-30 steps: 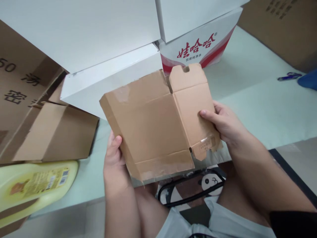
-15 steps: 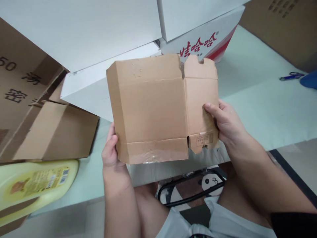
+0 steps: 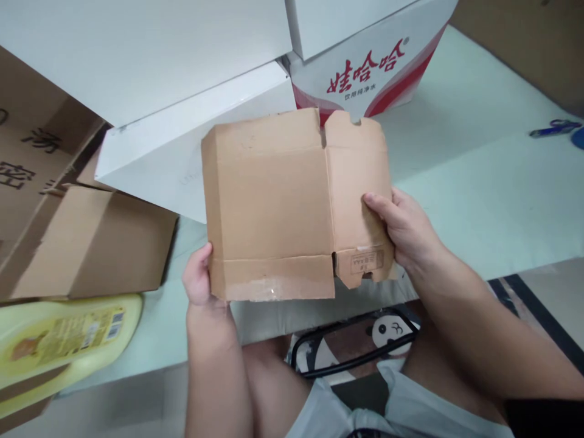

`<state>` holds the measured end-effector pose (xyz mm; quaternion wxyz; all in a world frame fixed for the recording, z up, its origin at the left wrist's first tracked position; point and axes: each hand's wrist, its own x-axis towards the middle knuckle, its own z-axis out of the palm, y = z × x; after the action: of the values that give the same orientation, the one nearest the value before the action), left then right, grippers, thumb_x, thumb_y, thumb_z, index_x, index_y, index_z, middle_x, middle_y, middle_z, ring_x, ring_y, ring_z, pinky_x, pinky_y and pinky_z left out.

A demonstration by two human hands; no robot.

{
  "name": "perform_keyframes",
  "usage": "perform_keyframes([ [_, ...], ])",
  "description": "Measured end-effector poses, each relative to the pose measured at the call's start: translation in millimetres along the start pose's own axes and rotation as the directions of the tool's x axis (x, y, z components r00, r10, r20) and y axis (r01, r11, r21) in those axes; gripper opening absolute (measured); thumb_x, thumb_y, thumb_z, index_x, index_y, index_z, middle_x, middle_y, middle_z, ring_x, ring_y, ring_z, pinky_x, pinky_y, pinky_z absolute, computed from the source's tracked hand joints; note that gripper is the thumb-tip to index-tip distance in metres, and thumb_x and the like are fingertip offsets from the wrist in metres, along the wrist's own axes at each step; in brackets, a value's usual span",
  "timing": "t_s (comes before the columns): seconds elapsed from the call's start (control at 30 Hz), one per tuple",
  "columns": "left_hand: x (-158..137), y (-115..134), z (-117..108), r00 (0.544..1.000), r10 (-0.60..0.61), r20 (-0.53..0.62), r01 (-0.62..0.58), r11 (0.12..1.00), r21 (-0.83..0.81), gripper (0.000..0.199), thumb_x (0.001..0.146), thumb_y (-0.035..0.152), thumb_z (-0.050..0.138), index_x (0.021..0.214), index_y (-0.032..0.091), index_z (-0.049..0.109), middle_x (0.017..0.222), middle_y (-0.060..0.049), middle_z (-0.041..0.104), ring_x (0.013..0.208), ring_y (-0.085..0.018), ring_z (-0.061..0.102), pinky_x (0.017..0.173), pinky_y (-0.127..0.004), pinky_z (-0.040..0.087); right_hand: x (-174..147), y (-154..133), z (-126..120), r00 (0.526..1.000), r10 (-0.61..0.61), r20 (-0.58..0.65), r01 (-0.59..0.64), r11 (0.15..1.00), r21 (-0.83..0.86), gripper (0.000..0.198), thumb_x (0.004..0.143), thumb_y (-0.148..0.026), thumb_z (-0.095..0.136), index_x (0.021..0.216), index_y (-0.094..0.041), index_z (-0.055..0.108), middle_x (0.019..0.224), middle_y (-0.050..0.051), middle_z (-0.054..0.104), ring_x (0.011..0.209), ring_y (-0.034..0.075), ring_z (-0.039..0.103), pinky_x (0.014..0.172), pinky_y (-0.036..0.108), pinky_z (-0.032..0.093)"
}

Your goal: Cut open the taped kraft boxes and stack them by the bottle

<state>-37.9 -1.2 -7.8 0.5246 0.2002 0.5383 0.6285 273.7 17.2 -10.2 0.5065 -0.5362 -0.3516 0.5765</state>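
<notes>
A flattened brown cardboard box (image 3: pixel 274 204) is held up in front of me, over the table's near edge. Creases divide it into a wide panel and a narrower right panel with notched flaps. Clear tape shows on its bottom flap, and a small printed stamp sits at the lower right. My left hand (image 3: pixel 199 277) grips its lower left edge, with the fingers mostly hidden behind the cardboard. My right hand (image 3: pixel 404 225) pinches the right edge, thumb on the front face and fingers behind.
Behind the cardboard stand white boxes (image 3: pixel 191 164) and a white carton with red lettering (image 3: pixel 365 79). To the left are an open brown carton (image 3: pixel 104 243) and a yellow bottle (image 3: pixel 68 344). A blue item (image 3: pixel 554 128) lies on the pale green table (image 3: pixel 493 201) at right.
The right side of the cardboard has shifted slightly left and my right hand has moved left with it. My left fingers have slipped further behind the edge. The view has shifted a little.
</notes>
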Motion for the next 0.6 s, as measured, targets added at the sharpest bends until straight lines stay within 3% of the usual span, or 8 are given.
perform_keyframes([
  [0.13,-3,-1,10,0.995,-0.01,-0.094,0.009,1.0,-0.016,0.021,0.07,0.032,0.072,0.084,0.017,0.075,0.076,-0.005,0.079,0.095,-0.033,0.078,0.089,-0.044,0.065,1,-4,-7,0.998,-0.059,-0.027,0.059,0.998,-0.02,0.046,0.073,-0.056,0.081,0.105,-0.028,0.064,0.114,0.008,0.079,0.116,0.035,0.074,0.092,0.048,0.066],
  [0.3,3,-10,10,0.996,-0.073,0.054,0.068,0.995,0.076,0.028,0.07,0.038,0.083,0.09,0.018,0.076,0.086,-0.01,0.08,0.097,-0.034,0.079,0.077,-0.039,0.066,2,-8,-12,0.999,-0.03,-0.021,0.029,0.998,-0.054,0.044,0.075,-0.059,0.079,0.103,-0.029,0.062,0.118,0.009,0.079,0.117,0.037,0.073,0.095,0.052,0.065],
  [0.4,7,-13,6,0.997,-0.056,0.058,0.046,0.986,0.16,0.04,0.068,0.04,0.09,0.099,0.019,0.077,0.096,-0.009,0.081,0.087,-0.028,0.079,0.063,-0.03,0.063,3,-10,-13,0.998,-0.069,-0.011,0.067,0.994,-0.09,0.045,0.075,-0.058,0.08,0.106,-0.03,0.063,0.123,0.009,0.078,0.12,0.039,0.071,0.096,0.054,0.064],
  [0.5,8,-16,6,0.998,-0.067,0.002,0.065,0.976,0.21,0.04,0.069,0.045,0.092,0.095,0.019,0.076,0.088,-0.007,0.079,0.071,-0.021,0.075,0.05,-0.024,0.054,3,-8,-15,0.989,-0.145,-0.03,0.14,0.982,-0.129,0.043,0.078,-0.056,0.079,0.11,-0.032,0.064,0.127,0.007,0.077,0.123,0.038,0.07,0.097,0.055,0.063],
  [0.6,7,-20,10,1.0,-0.005,-0.017,0.009,0.972,0.235,0.043,0.069,0.051,0.091,0.088,0.018,0.073,0.077,-0.005,0.074,0.064,-0.018,0.07,0.048,-0.023,0.048,4,-5,-15,0.983,-0.181,-0.022,0.177,0.976,-0.13,0.044,0.079,-0.055,0.079,0.113,-0.032,0.064,0.129,0.006,0.077,0.123,0.037,0.071,0.098,0.053,0.063],
])
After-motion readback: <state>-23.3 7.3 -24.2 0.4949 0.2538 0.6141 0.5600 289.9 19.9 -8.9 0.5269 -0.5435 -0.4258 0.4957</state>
